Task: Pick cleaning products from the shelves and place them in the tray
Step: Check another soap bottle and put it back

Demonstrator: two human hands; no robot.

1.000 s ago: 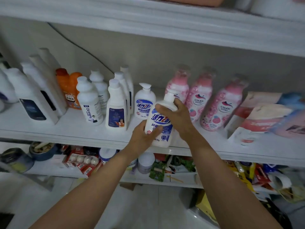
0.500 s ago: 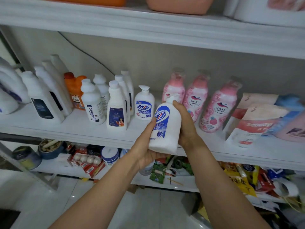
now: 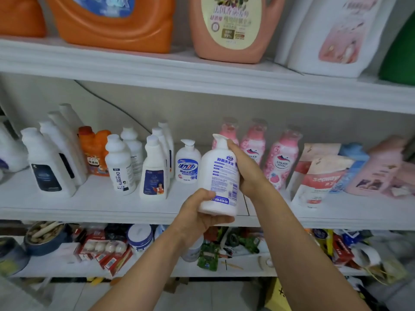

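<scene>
Item: white pump bottle (image 3: pixel 219 176), hand wash. It is off the middle shelf (image 3: pixel 89 209) and held just in front of its edge.
Axis: near upright, pump head up, back label toward you.
Grip: your left hand (image 3: pixel 195 217) cups the base, fingers curled beneath and thumb on the front. Your right hand (image 3: pixel 249 175) wraps the shoulder from the right, fingertips hidden behind. The left sits lower and probably bears the weight.
Tray: not in view.
Legible: "抑菌洗手液" on the held bottle; "UYAJOY" on the pink bottles (image 3: pixel 279 160); "Oil enemy" on a white bottle (image 3: pixel 119 167).
</scene>
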